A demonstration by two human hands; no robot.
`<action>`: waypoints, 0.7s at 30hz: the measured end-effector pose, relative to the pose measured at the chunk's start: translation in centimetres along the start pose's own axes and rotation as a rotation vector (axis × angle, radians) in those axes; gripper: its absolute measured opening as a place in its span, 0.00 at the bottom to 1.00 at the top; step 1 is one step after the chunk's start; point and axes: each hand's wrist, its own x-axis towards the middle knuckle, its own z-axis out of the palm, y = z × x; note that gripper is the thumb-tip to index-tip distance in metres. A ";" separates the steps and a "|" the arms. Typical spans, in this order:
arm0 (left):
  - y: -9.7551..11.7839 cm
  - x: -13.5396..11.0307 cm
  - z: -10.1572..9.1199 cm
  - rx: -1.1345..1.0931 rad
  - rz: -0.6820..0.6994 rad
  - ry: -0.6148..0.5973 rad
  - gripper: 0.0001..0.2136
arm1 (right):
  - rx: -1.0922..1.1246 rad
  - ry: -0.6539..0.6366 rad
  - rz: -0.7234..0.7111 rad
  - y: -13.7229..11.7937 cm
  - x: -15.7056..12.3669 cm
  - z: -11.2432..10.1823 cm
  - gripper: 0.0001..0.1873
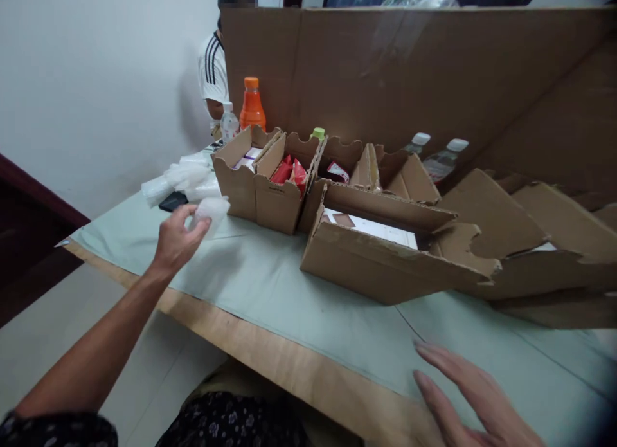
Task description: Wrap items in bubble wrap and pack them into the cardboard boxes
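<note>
My left hand (180, 235) pinches a rolled translucent plastic bag (212, 210) between thumb and fingers, just above the pale green tablecloth (270, 273). Behind it lies a pile of similar plastic bag rolls (186, 175), with a dark flat object (172, 201) beside them. At the lower right, my right hand (467, 392) hovers over the table's front part with its fingers apart and nothing in them. The nearest thing to it is a long cardboard box (357, 267) with a white and brown package (371, 227) inside.
Cardboard bins (236, 190) stand in a row, one holding red packets (288, 172). Behind them are an orange bottle (252, 106) and clear bottles (446, 161). A tall cardboard panel (385, 74) closes off the back. Beyond it is a person in a white shirt (213, 67).
</note>
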 end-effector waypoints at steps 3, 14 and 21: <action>4.2 -6.9 0.7 -0.625 -0.152 -0.398 0.18 | 0.307 -0.207 0.159 -3.9 2.5 2.4 0.23; 10.0 -15.9 8.6 -1.116 -0.485 -0.659 0.33 | 0.572 -0.024 0.368 -7.6 3.1 5.0 0.12; 12.5 -14.0 5.0 -0.438 0.460 -0.420 0.46 | 0.445 -0.073 0.056 -9.1 4.7 1.4 0.07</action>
